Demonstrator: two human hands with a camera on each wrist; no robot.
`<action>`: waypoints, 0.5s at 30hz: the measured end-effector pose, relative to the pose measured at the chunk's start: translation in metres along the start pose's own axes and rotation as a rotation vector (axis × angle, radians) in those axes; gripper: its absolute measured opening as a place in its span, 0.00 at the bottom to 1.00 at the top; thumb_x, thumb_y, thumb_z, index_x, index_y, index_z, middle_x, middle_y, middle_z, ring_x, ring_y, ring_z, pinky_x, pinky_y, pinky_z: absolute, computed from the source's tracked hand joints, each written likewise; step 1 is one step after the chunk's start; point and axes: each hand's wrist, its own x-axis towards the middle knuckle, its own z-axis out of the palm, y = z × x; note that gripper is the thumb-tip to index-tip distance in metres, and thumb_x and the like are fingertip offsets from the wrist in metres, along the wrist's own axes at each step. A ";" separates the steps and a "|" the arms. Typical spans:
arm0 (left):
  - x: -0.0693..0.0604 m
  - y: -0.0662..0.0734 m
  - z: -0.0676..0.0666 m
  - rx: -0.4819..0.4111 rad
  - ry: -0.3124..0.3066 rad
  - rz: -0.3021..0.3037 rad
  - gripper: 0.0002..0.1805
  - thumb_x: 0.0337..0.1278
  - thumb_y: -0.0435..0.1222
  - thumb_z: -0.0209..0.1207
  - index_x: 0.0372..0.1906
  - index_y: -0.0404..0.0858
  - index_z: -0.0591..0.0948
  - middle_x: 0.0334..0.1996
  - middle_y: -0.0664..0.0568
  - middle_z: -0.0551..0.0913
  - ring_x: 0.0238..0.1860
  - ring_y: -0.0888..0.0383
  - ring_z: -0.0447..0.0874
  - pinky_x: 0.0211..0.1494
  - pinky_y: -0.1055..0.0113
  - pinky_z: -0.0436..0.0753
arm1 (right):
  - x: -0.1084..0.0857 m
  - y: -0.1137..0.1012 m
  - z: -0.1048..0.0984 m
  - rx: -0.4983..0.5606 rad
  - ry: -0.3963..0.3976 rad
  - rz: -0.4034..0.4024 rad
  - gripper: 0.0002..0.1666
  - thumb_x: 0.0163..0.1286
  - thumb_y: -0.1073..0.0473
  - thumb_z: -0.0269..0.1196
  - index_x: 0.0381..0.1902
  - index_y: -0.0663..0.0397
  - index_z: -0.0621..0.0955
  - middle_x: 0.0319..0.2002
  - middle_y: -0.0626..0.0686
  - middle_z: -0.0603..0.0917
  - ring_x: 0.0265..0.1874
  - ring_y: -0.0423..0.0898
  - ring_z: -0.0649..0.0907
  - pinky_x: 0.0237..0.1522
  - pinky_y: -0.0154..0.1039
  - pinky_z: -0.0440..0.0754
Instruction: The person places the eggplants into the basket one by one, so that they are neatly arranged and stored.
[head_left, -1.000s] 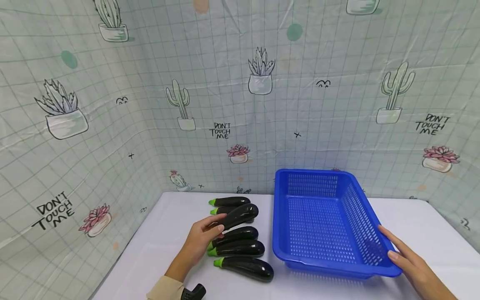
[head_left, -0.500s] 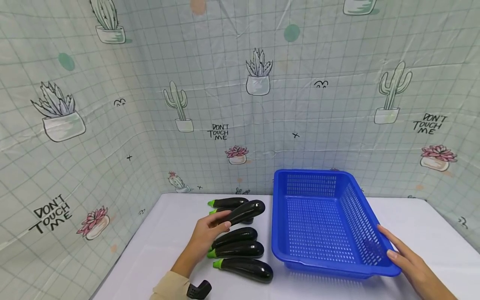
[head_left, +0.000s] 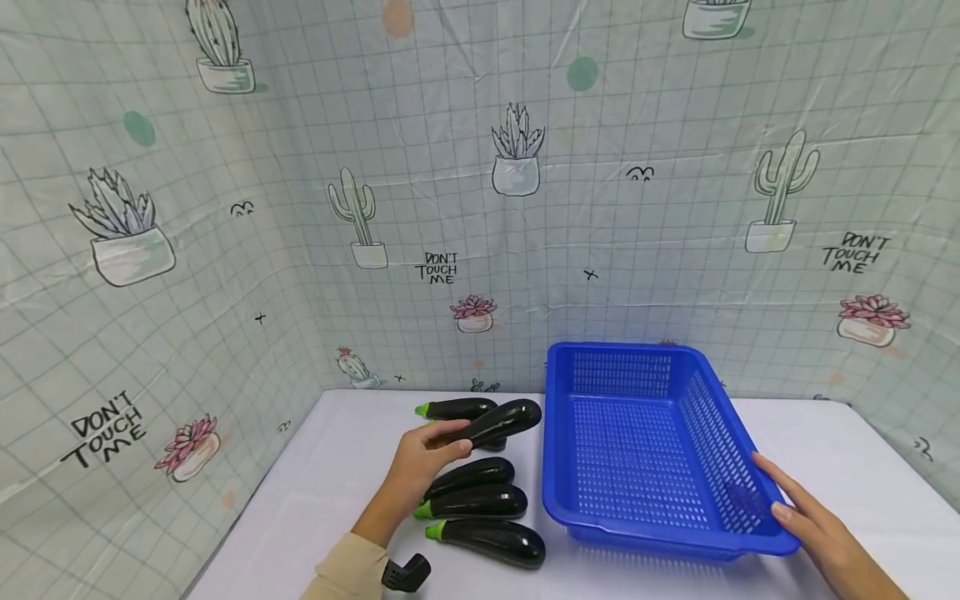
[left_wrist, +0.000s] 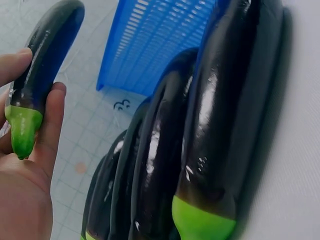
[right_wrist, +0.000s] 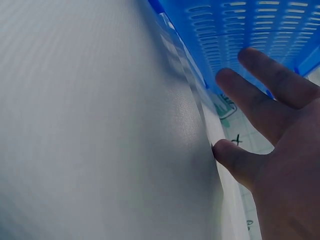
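Note:
My left hand point(head_left: 420, 467) grips a dark eggplant point(head_left: 506, 422) by its green-capped end, raised over the others; in the left wrist view thumb and fingers point(left_wrist: 55, 117) wrap the held eggplant point(left_wrist: 45, 60). Below and nearer lie several eggplants, among them the nearest eggplant point(head_left: 491, 542), their green ends to the left. A blue perforated basket point(head_left: 630, 533) stands to their right, with nothing in it. My right hand point(head_left: 832, 533) rests at its right rim; in the right wrist view the hand's fingers point(right_wrist: 260, 107) are spread and fairly straight beside the basket's side point(right_wrist: 220, 45).
The white table point(head_left: 292, 517) carries everything. Behind and to the left hangs a cloth point(head_left: 420, 167) with a grid and cactus drawings. A black device point(head_left: 407, 573) is at my left wrist, near the closest eggplant.
My left hand has moved to the right with the eggplant, whose rounded end is now closer to the basket's left rim. The right hand stays at the basket.

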 end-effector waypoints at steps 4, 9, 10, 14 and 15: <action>0.004 0.002 0.003 0.004 -0.005 0.006 0.22 0.61 0.36 0.68 0.57 0.31 0.81 0.51 0.42 0.82 0.48 0.52 0.84 0.53 0.66 0.83 | 0.000 0.002 0.000 0.031 -0.009 -0.079 0.34 0.84 0.57 0.36 0.82 0.40 0.44 0.67 0.17 0.48 0.57 0.11 0.55 0.50 0.13 0.58; 0.006 0.007 0.009 -0.050 -0.011 0.021 0.20 0.60 0.31 0.68 0.57 0.30 0.81 0.54 0.41 0.81 0.51 0.52 0.81 0.53 0.66 0.82 | 0.002 0.007 0.001 0.077 -0.045 -0.126 0.35 0.82 0.62 0.34 0.82 0.42 0.41 0.67 0.17 0.47 0.58 0.11 0.55 0.51 0.14 0.58; 0.006 0.008 0.011 -0.066 -0.014 0.025 0.20 0.61 0.30 0.67 0.57 0.29 0.80 0.54 0.40 0.81 0.52 0.52 0.81 0.54 0.66 0.82 | 0.003 0.007 0.001 0.083 -0.051 -0.114 0.35 0.82 0.61 0.34 0.82 0.41 0.40 0.67 0.16 0.47 0.58 0.11 0.55 0.50 0.14 0.58; 0.009 0.012 0.017 -0.113 -0.038 0.034 0.20 0.62 0.29 0.65 0.57 0.26 0.78 0.54 0.39 0.81 0.51 0.52 0.81 0.54 0.64 0.82 | 0.005 0.007 0.000 0.105 -0.067 -0.043 0.35 0.83 0.58 0.34 0.81 0.36 0.38 0.65 0.15 0.45 0.55 0.11 0.53 0.47 0.12 0.55; 0.010 0.013 0.019 -0.118 -0.045 0.033 0.20 0.62 0.29 0.65 0.57 0.26 0.78 0.53 0.39 0.81 0.51 0.53 0.81 0.54 0.64 0.82 | 0.005 0.007 0.000 0.114 -0.074 -0.055 0.36 0.83 0.59 0.34 0.81 0.37 0.38 0.66 0.15 0.45 0.56 0.11 0.53 0.48 0.12 0.55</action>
